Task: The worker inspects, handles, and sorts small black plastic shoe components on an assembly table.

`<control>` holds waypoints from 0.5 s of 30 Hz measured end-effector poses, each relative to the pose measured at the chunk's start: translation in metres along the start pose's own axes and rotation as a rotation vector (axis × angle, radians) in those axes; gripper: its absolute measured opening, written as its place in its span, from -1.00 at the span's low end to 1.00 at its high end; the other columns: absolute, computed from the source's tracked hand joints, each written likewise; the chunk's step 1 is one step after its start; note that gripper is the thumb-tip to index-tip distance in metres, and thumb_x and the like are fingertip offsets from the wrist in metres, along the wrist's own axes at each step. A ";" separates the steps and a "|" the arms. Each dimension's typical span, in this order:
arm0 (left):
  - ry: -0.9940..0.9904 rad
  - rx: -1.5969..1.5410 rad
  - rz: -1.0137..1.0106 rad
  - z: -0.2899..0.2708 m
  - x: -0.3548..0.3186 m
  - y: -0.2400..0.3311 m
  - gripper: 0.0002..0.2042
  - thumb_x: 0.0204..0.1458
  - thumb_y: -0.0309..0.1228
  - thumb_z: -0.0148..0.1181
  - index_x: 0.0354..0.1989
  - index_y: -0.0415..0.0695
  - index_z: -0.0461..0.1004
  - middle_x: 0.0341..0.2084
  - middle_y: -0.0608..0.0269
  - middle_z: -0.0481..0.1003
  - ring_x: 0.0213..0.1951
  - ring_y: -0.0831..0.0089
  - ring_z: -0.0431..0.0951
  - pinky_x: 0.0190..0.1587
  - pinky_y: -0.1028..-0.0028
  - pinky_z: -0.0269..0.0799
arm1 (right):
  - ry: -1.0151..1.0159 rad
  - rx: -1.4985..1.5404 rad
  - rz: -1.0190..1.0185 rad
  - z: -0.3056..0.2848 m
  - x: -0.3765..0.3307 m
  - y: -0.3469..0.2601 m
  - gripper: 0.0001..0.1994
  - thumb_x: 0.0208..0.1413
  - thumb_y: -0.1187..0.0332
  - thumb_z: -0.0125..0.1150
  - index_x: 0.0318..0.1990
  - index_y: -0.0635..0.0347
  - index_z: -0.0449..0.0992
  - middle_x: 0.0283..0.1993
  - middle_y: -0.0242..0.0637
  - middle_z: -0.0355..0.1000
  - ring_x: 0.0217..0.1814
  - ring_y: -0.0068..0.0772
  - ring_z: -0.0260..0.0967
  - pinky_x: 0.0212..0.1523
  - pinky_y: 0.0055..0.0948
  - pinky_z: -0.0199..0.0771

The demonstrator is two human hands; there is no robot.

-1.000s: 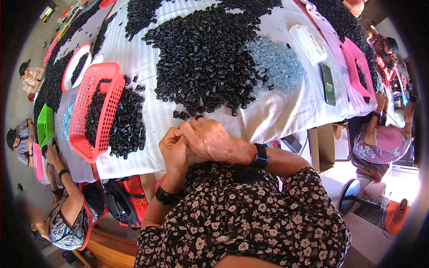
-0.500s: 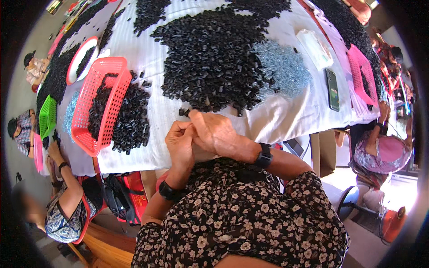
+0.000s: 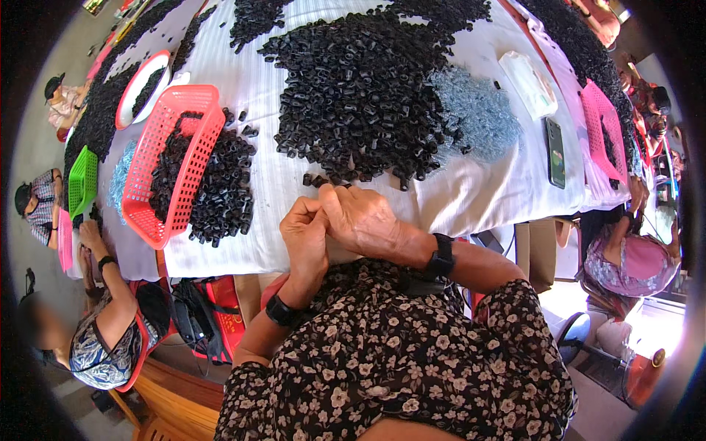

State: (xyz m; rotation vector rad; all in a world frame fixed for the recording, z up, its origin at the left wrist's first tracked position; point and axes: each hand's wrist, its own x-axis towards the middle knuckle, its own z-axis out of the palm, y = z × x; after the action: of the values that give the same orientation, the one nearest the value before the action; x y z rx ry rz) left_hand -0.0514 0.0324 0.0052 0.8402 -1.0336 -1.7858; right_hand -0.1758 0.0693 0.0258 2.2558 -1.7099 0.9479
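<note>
Both hands meet at the table's near edge, left hand (image 3: 307, 234) and right hand (image 3: 362, 217) pinched around something hidden, just near the black-ring heap (image 3: 360, 88), where a fumble could drop it floorward.

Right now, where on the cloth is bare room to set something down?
Bare strip between the red basket and the big black pile. Another patch between the clear pile and the phone. Crowded beside both hands.

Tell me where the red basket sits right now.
In the head view, the red basket lies on the white tablecloth, left of the left hand, holding small black parts that spill beside it.
</note>
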 end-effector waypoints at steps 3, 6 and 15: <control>0.052 0.066 -0.012 0.002 -0.001 0.001 -0.88 0.05 -0.64 0.08 -0.51 -0.21 0.40 -0.58 0.41 0.43 -0.54 0.74 0.35 -0.48 0.70 0.25 | -0.010 0.071 -0.012 0.005 -0.001 0.000 -0.77 -0.17 0.44 0.08 -0.32 0.31 0.28 -0.58 -0.32 0.23 -0.60 -0.38 0.31 -0.63 -0.43 0.32; 0.024 0.076 0.012 0.002 -0.001 0.004 -0.87 0.06 -0.64 0.07 -0.52 -0.20 0.39 -0.58 0.42 0.44 -0.55 0.74 0.35 -0.49 0.71 0.24 | 0.011 0.098 -0.021 0.006 -0.001 0.002 -0.79 -0.17 0.42 0.09 -0.34 0.28 0.27 -0.58 -0.30 0.24 -0.59 -0.37 0.32 -0.63 -0.42 0.33; 0.017 0.250 -0.042 -0.007 0.014 0.035 -0.82 0.10 -0.53 0.05 -0.15 -0.27 0.47 -0.46 0.25 0.51 -0.48 0.57 0.47 -0.38 0.58 0.41 | 0.083 0.148 0.077 -0.038 -0.031 0.043 -0.89 -0.16 0.51 0.13 -0.44 0.24 0.33 -0.51 -0.24 0.27 -0.50 -0.21 0.33 -0.59 -0.32 0.35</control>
State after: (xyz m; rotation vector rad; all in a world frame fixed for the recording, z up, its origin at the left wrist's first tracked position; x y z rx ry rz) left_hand -0.0387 0.0079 0.0320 1.0336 -1.2544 -1.7030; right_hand -0.2344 0.0983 0.0272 2.2167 -1.7560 1.2048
